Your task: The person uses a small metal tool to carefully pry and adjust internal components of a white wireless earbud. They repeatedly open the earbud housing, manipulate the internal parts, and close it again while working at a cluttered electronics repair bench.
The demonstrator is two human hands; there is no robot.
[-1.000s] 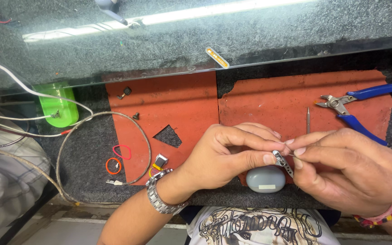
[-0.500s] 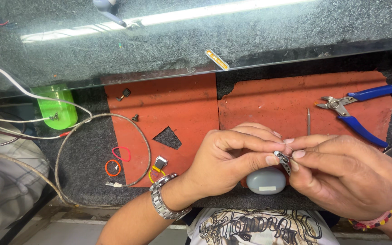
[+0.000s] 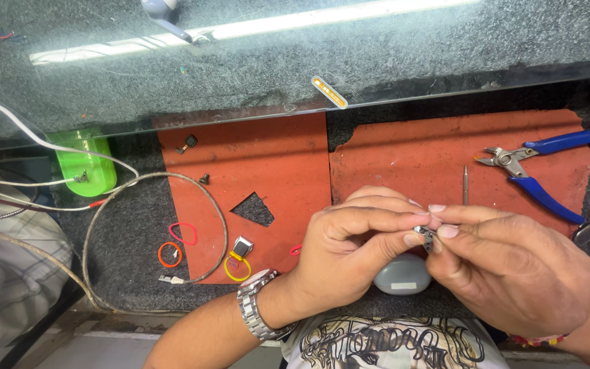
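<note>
Pinched between thumb and fingertips of both hands, I see a small metal part (image 3: 426, 236), held just above the workbench near its front edge. My left hand (image 3: 349, 249) closes on it from the left, my right hand (image 3: 513, 270) from the right, and the fingertips of the two hands meet around it, so most of the part is hidden. A metal wristwatch (image 3: 257, 313) sits on the left wrist.

Directly beneath the hands lies a rounded grey case (image 3: 402, 275), partly covered by them. Two red mats (image 3: 274, 164) cover the dark bench top. On the right mat I make out a thin metal pick (image 3: 465, 184) just beyond the fingers and blue-handled cutters (image 3: 541, 174) farther right. On the left mat lie two small dark screws or bits (image 3: 190, 142), with coloured wire loops (image 3: 170, 254) near its lower left corner. A grey cable (image 3: 151, 225) curves around that side, and a green bottle (image 3: 85, 162) stands at far left.
</note>
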